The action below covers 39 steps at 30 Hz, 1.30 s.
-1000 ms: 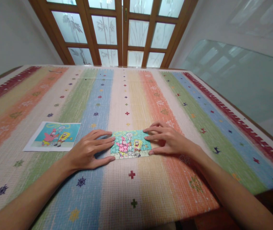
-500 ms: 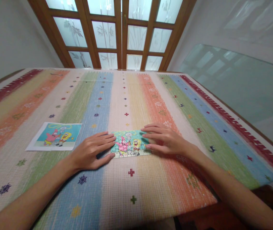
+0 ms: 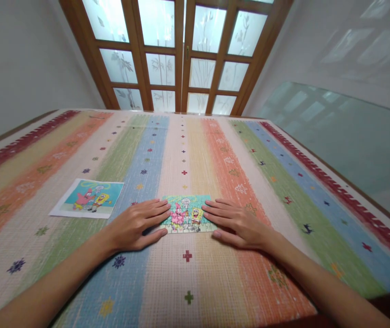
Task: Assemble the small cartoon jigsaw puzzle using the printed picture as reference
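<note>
A small jigsaw puzzle (image 3: 187, 216) with cartoon figures, its pieces fitted together, lies flat on the striped tablecloth (image 3: 167, 291). My left hand (image 3: 143, 223) rests at its left side, fingers stretched out and fingertips over the edge. From the other side my right hand (image 3: 237, 222) lies flat, its fingertips on the puzzle's right part. Both hands are open, and their fingers cover the two side edges. To the left lies a printed picture sheet (image 3: 90, 199) showing the same cartoon scene; neither hand touches it.
The table's far edge runs below wooden doors (image 3: 181, 68) with frosted glass panes. A glass panel (image 3: 335, 141) leans or stands beside the right edge. White walls (image 3: 27, 54) flank both sides.
My right hand has lowered from a raised, partly curled pose and now lies flat on the puzzle's right side. My left hand stays at the left edge. The view has tilted slightly upward.
</note>
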Tool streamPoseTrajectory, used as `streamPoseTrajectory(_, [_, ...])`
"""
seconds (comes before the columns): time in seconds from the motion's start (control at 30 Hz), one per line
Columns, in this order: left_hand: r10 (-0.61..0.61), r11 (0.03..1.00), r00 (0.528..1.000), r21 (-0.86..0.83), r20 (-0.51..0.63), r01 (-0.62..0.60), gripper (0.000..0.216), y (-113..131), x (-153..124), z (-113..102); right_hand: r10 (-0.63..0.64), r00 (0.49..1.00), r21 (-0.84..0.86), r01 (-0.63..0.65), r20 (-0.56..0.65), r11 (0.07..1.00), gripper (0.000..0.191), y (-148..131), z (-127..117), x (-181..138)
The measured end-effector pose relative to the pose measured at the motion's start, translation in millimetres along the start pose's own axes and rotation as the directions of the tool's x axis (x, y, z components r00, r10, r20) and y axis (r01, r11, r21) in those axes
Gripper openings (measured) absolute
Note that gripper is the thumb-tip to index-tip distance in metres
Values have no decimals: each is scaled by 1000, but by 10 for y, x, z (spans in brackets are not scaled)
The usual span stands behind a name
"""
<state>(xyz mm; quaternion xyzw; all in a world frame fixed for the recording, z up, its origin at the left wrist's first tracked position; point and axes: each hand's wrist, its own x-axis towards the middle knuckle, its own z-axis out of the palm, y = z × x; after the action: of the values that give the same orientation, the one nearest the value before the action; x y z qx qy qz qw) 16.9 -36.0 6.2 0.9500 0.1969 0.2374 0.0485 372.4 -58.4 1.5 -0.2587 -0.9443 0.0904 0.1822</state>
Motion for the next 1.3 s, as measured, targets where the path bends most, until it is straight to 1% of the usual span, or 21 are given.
streamPoseTrajectory(0.17, [-14,1000,999,11,34,14,40,-1,-7,-20,25,1000,5,-25,13,1000,55,5,-9,-34])
streamPoseTrajectory(0.3, [-2,1000,999,14,37,1,42,13,8,-31,29,999,5,-29,28,1000,56,-2,-8,-46])
streamPoseTrajectory(0.5, [6,1000,998,18,62,-7,49,23,13,-8,39,998,4,-39,50,999,54,-26,-28,-21])
streamPoseTrajectory(0.8, [1,1000,993,25,116,-4,43,-32,-7,-54,74,996,15,-74,50,997,50,23,-71,-92])
streamPoseTrajectory(0.93, [-4,999,991,33,131,-1,44,-21,-11,-50,75,997,4,-75,34,997,49,10,-62,-92])
streamPoseTrajectory(1.07, [-14,1000,989,3,144,13,47,-25,-15,-39,61,998,-6,-61,29,998,48,-14,-61,-62])
streamPoseTrajectory(1.3, [-21,999,983,-22,180,25,47,-49,-12,-66,94,995,6,-94,35,996,45,-5,-100,-71])
